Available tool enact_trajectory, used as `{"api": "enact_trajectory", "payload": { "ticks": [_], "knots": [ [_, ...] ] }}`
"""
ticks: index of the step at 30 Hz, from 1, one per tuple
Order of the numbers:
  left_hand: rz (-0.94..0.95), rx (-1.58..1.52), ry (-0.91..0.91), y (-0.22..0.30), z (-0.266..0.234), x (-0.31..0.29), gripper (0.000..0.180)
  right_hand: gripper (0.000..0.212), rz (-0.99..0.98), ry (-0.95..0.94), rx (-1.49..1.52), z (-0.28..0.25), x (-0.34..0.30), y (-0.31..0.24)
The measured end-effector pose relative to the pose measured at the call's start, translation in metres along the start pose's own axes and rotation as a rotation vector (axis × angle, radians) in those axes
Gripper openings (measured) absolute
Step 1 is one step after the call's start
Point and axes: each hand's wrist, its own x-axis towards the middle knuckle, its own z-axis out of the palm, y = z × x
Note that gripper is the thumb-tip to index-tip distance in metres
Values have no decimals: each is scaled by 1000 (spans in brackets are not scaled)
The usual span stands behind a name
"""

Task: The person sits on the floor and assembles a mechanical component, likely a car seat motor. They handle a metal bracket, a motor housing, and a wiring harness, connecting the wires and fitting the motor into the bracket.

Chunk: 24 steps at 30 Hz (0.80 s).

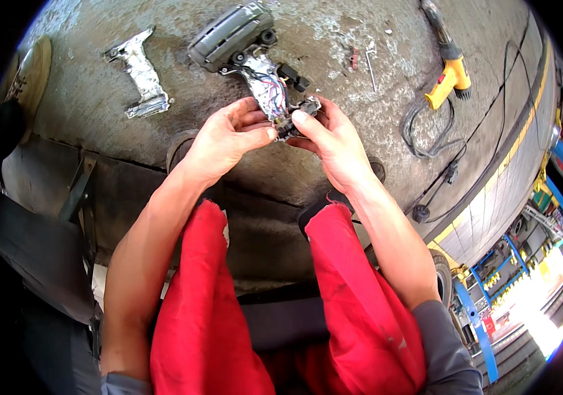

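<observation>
An opened power tool lies in front of me, its grey ribbed motor body (234, 36) at the far end. Its bared handle (266, 85) shows silvery wrapping and red and blue wires. My left hand (223, 137) grips the near end of this handle, thumb and fingers curled at its left side. My right hand (329, 137) presses its thumb onto the dark base piece (292, 122), with the fingers around its far and right side. A small black switch-like part (293, 77) sticks out beside the handle. Fingers partly hide the base.
A loose silvery handle cover (142, 74) lies at left on the stained concrete floor (334, 39). At right are a thin metal tool (371, 69), a small red piece (354, 58) and a yellow heat gun (451, 79) with a coiled grey cord (413, 131). Someone's shoe (33, 79) is at far left.
</observation>
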Motion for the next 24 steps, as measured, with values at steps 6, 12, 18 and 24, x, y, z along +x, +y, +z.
{"api": "enact_trajectory", "payload": {
  "ticks": [6,12,18,24],
  "knots": [
    [-4,-44,-35,0,-3,2,59,65,-59,-18,50,-1,3,9],
    [-14,-47,-53,-5,-4,-2,68,75,-77,-57,79,-8,10,32],
    [15,-3,-16,-13,3,2,78,78,-70,-67,109,-3,9,40],
    [-18,99,43,-3,1,0,61,75,-63,-71,76,-2,7,34]
  ]
}}
